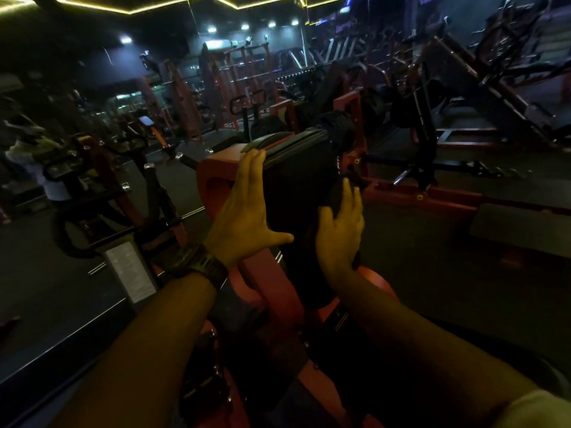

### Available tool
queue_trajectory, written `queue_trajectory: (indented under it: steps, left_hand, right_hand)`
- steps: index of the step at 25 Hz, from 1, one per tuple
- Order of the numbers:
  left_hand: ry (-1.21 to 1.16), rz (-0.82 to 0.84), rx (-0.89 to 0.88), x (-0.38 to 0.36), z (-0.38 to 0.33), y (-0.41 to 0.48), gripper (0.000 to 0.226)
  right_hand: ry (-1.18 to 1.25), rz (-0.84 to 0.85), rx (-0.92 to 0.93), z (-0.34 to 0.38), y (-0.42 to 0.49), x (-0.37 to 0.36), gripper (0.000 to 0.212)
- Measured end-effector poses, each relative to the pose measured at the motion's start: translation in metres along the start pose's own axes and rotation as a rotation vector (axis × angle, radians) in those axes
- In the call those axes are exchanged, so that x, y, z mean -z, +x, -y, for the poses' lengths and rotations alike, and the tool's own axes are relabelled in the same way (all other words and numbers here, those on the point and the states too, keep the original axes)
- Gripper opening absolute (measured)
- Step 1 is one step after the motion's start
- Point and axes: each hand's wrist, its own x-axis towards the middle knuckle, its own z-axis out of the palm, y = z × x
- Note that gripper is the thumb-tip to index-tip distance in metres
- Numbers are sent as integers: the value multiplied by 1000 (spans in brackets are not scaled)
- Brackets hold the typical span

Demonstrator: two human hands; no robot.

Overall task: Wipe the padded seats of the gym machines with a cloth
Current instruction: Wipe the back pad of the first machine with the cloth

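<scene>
Black padded seat (pixel 296 186), red frame (pixel 216 168), dim gym

We see a black padded seat (pixel 296 193), standing near upright mid-frame, dark cloth (pixel 337 196) flat against its right edge
</scene>
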Motion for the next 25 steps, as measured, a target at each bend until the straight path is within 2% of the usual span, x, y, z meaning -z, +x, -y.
queue_trajectory:
  steps: [1,2,3,4,7,8,10,11,12,14,15,18,19,20,21,22,23,25]
  left_hand:
    - [1,0,0,0,0,-1,152]
    - [1,-2,-3,0,0,-2,153]
    - [-5,-5,-8,0,1,-1,153]
    - [-12,-3,-11,0,2,0,152]
    - [1,1,-1,0,0,0,153]
    - [8,5,7,0,0,0,152]
    - [7,14,1,0,1,-1,151]
    - [2,10,-8,0,2,-1,150]
    - [4,8,-13,0,1,0,150]
    - [8,10,-8,0,1,0,151]
    - [11,11,-2,0,1,0,151]
    - [25,17,-12,2,-1,-1,150]
    - [33,19,-15,2,0,0,150]
    - [43,17,-16,1,0,1,151]
    - [52,12,-12,1,-1,1,151]
    - [60,11,-4,1,-1,0,151]
    - [64,13,-1,1,-1,-1,151]
    - [64,0,-18,1,-1,-1,150]
  right_hand:
    - [-83,31,156,1,-6,0,71]
    - [-161,98,442,-7,-6,6,71]
    - [-229,148,654,-13,7,14,71]
    - [-230,151,719,-11,27,20,71]
    - [7,85,202,33,59,13,72]
    - [-36,71,230,47,52,8,72]
    - [-197,117,700,32,40,3,70]
    - [-231,113,819,24,46,7,69]
    - [-179,113,736,22,60,10,69]
    - [48,75,243,36,71,8,71]
    - [28,56,171,45,63,6,72]
    - [-203,130,809,25,47,13,72]
    - [-196,117,830,20,54,16,72]
    - [-105,93,633,19,63,16,72]
    - [71,56,318,23,64,12,72]
    - [130,15,78,30,55,7,72]
    - [96,-9,53,31,42,5,73]
    - [-114,81,516,4,20,8,73]
